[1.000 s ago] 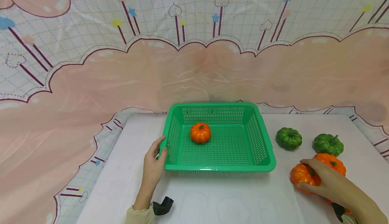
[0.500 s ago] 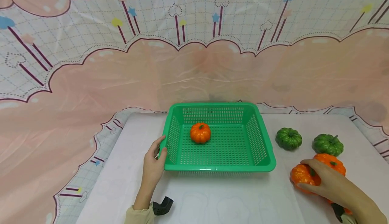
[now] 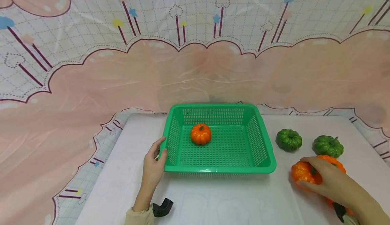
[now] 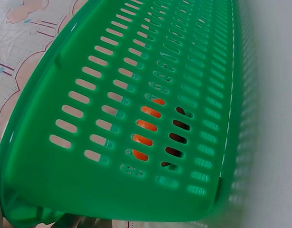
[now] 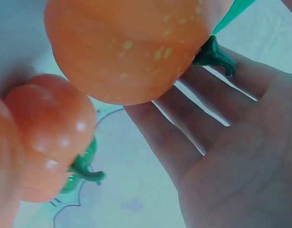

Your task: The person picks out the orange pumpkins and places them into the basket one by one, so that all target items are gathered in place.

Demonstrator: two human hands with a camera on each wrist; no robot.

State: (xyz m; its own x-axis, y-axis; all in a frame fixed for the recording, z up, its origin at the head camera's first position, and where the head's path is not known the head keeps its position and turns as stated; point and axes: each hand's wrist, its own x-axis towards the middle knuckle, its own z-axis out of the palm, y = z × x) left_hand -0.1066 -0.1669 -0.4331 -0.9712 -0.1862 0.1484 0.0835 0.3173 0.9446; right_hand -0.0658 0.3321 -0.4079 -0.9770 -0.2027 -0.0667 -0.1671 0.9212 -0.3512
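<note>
My left hand (image 3: 153, 164) grips the left rim of a green plastic basket (image 3: 219, 169). In the left wrist view, the basket's slotted wall (image 4: 112, 71) fills most of the picture, with fingertips at its lower edge. Inside the basket sits a small orange toy pumpkin (image 3: 200, 134). On the right, my right hand (image 3: 330, 181) holds a speckled orange pumpkin (image 3: 300, 174) from above, thumb at the near side and fingers at the far side. The right wrist view shows this speckled pumpkin (image 5: 131, 52) with its green stem against the fingers.
Another orange pumpkin (image 3: 338, 164) is partly hidden behind the right hand. Two green pumpkins (image 3: 288, 140) stand farther back, right of the basket. More orange shows under the right wrist. A patterned cloth (image 3: 195, 76) hangs behind the white table (image 3: 213, 201).
My right hand and the speckled pumpkin have shifted slightly upward in the head view over the last half second. The left hand and basket stay where they were.
</note>
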